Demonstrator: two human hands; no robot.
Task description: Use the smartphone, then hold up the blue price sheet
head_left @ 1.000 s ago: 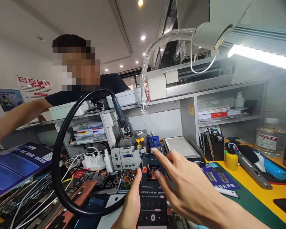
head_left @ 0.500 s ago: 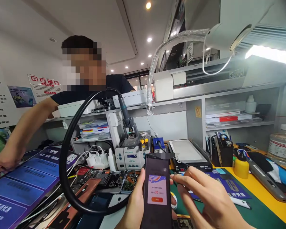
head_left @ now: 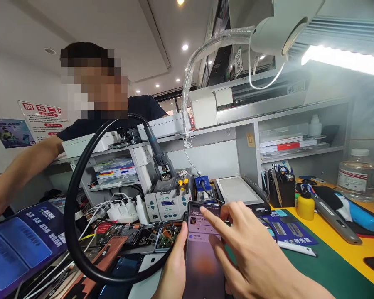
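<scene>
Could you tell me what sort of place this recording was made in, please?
Most likely a phone repair shop's workbench: a soldering station stands at the back, opened phones with bare circuit boards lie on the bench, and the left hand holds a smartphone.

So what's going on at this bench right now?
A person holds a phone upright in the left hand and reaches the right hand to its lit screen, index fingertip at the upper part, where a music widget shows. Behind it sit a soldering station with a looping black hose and opened phones. A second person leans in across the counter on the left.
</scene>
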